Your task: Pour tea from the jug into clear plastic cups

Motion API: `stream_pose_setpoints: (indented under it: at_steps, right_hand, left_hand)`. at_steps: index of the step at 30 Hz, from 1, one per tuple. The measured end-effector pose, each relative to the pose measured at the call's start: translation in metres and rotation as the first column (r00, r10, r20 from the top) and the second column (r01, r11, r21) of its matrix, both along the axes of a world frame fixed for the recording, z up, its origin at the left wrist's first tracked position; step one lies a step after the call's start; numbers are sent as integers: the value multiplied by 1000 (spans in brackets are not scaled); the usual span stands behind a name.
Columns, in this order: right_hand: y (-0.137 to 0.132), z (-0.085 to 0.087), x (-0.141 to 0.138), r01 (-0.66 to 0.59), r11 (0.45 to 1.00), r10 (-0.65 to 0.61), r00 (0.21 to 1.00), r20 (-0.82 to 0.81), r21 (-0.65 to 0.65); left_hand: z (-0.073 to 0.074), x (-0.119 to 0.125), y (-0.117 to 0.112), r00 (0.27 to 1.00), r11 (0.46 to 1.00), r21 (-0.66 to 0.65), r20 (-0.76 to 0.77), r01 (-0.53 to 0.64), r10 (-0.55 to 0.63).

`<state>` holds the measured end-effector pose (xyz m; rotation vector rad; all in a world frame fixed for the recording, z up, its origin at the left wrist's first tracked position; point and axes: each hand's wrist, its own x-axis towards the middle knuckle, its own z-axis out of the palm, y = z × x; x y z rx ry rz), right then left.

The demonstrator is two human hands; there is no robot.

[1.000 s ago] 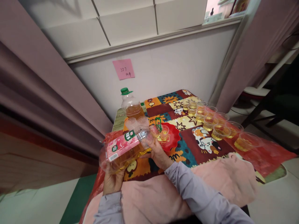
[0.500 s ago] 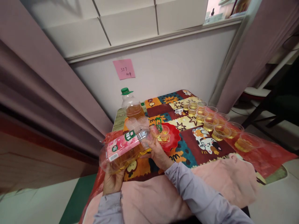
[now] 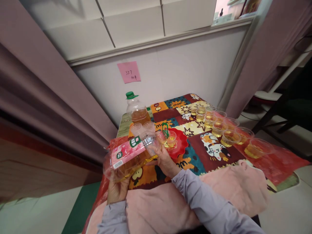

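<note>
A large clear bottle [image 3: 129,152] with a pink label and yellow liquid inside lies tilted across my hands, its mouth towards the right. My left hand [image 3: 118,190] holds it from below near the base. Fingers of my right hand [image 3: 165,161] wrap round its neck end. Just beyond the mouth, a clear plastic cup [image 3: 172,139] with some yellow liquid stands on a red scalloped plate [image 3: 182,148]. A green ring-shaped piece [image 3: 165,129] shows at the neck. Whether liquid is flowing I cannot make out clearly.
A second bottle [image 3: 138,115] with a green cap stands at the back left. Clear cups [image 3: 136,129] sit just behind the held bottle. Several cups of yellow liquid [image 3: 229,138] line the table's right side. A pink cloth [image 3: 156,208] covers the near edge.
The liquid in the cup on the plate looks slightly higher. Both hands and the tilted bottle stay nearly where they were; the view has shifted very slightly.
</note>
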<state>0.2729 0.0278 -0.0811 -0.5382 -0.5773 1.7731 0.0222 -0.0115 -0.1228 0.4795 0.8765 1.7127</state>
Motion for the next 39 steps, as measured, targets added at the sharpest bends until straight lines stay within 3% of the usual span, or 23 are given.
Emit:
stream_pose_setpoints:
  at_steps: [20, 24, 32, 39]
  right_hand:
    - [-2, -1, -1, 34, 999, -34, 999, 16, 10]
    - [-4, 2, 3, 57, 997, -61, 994, 86, 47]
    - [-11, 25, 14, 72, 982, -119, 954, 277, 174]
    - [-27, 45, -2, 89, 959, -194, 896, 399, 268]
  left_hand:
    - [16, 14, -2, 999, 1000, -13, -25, -20, 20]
    - [17, 17, -1, 998, 995, -85, -22, -55, 53]
    - [29, 35, 3, 990, 993, -65, -99, -102, 95]
    - [14, 31, -1, 992, 992, -52, -56, -113, 110]
